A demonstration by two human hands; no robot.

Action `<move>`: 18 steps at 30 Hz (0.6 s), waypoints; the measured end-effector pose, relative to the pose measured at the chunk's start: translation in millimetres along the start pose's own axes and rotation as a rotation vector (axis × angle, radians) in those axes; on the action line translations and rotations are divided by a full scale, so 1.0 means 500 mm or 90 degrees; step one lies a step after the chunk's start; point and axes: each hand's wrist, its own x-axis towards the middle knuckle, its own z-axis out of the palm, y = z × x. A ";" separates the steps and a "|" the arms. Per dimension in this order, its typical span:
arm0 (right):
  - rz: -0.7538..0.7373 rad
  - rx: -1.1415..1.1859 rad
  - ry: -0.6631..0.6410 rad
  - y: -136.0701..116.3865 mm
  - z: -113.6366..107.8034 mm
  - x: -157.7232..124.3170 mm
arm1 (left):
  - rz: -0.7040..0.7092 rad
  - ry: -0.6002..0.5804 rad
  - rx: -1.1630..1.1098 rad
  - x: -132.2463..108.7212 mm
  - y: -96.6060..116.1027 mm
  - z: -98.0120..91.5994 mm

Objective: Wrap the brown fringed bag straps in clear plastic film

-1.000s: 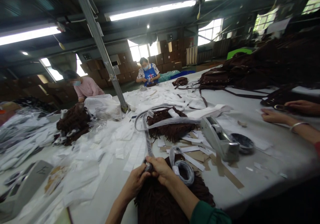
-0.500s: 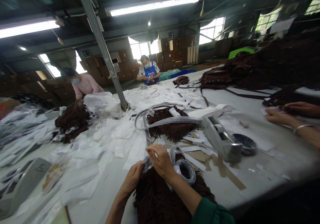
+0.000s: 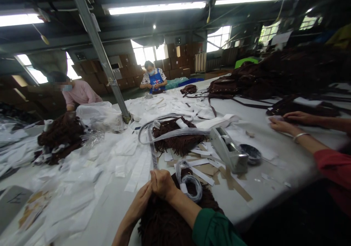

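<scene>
My left hand point(image 3: 141, 199) and my right hand point(image 3: 164, 184) are pressed together, both closed around the end of a strap sleeved in clear plastic point(image 3: 154, 157). From my fingers the strap runs away from me, loops over a brown fringed bag point(image 3: 178, 138) and reaches the tape dispenser. Under my wrists lies another dark brown fringed bag point(image 3: 164, 224). On it rests a coiled plastic-wrapped strap point(image 3: 194, 188), just right of my right hand. What my fingertips do at the strap end is hidden.
A grey tape dispenser point(image 3: 229, 151) stands to the right beside a dark tape roll point(image 3: 250, 154). White paper sheets point(image 3: 82, 187) cover the left. A co-worker's hands point(image 3: 290, 123) are at the right, near piled brown bags point(image 3: 263, 77). A metal post point(image 3: 109, 70) rises ahead.
My right hand has come down and closed in against my left at the strap end; before, its fingers were raised. The whole view has shifted slightly, showing more of the co-worker's red sleeve.
</scene>
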 end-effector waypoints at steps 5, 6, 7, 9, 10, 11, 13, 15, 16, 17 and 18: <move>0.040 0.013 0.021 0.004 0.012 -0.008 | -0.015 0.003 -0.051 0.003 -0.013 0.010; 0.048 0.019 0.021 0.006 0.014 -0.007 | -0.024 -0.003 -0.062 0.005 -0.014 0.012; 0.056 0.027 0.022 0.009 0.014 -0.005 | -0.030 -0.004 -0.074 0.007 -0.014 0.013; 0.070 0.045 0.028 0.015 0.010 0.003 | -0.034 0.017 -0.114 0.011 -0.016 0.011; 0.076 0.054 0.036 0.018 0.007 0.007 | -0.039 0.047 -0.153 0.011 -0.018 0.009; 0.082 0.063 0.048 0.021 0.002 0.011 | -0.050 0.093 -0.210 0.011 -0.022 0.005; 0.090 0.077 0.074 0.021 -0.007 0.016 | -0.085 0.190 -0.364 0.009 -0.033 -0.005; 0.079 0.098 0.070 0.013 -0.011 0.012 | -0.101 0.258 -0.504 0.006 -0.044 -0.014; 0.062 0.112 0.052 0.006 -0.010 0.007 | -0.095 0.273 -0.548 0.004 -0.047 -0.017; 0.040 0.129 0.025 -0.003 -0.007 0.001 | -0.084 0.275 -0.574 0.004 -0.049 -0.019; 0.019 0.143 -0.006 -0.013 -0.002 -0.006 | -0.074 0.267 -0.584 0.004 -0.048 -0.019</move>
